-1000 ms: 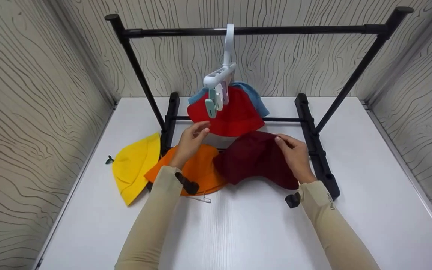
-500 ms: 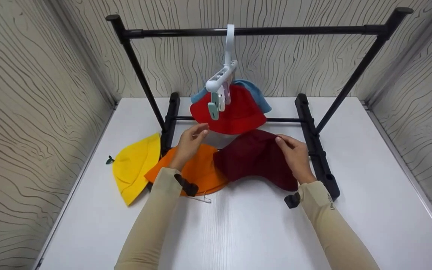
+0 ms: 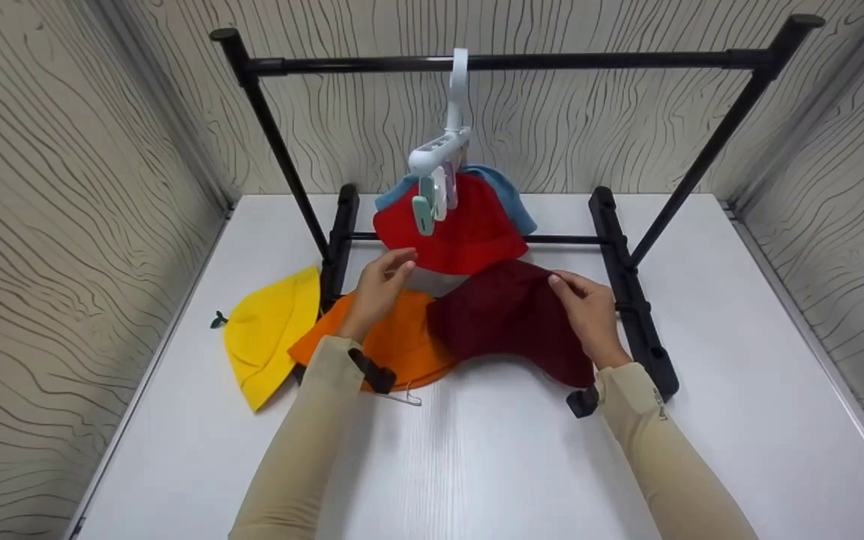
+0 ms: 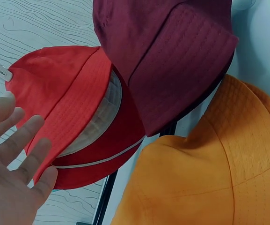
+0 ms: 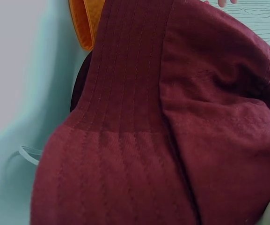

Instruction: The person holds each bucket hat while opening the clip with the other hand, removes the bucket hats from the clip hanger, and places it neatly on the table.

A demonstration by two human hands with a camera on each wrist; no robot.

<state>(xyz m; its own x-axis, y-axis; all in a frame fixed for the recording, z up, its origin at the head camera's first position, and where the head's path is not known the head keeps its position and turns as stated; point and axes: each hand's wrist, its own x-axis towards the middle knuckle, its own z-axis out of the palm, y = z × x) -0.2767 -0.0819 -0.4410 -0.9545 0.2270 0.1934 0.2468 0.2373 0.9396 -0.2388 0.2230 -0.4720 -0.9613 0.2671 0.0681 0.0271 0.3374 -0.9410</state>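
My right hand pinches a maroon bucket hat at its upper right edge, thumb on the near side; in the right wrist view its stitched brim fills most of the picture. My left hand has its fingers spread and holds nothing, just below the left edge of a red bucket hat. That red hat hangs from a clip hanger, with a light blue hat behind it. Below my left wrist lies an orange bucket hat, partly overlapped by the maroon one.
A black rack spans the back, carrying the hanger on its bar. Green, white and purple clips dangle at the hanger's near end. A yellow hat with a leaf sprout lies at left on the white table.
The hanger and its red and light blue hats swung slightly right, then back left. The maroon hat's lower right brim dropped a little; both hands stayed nearly in place.
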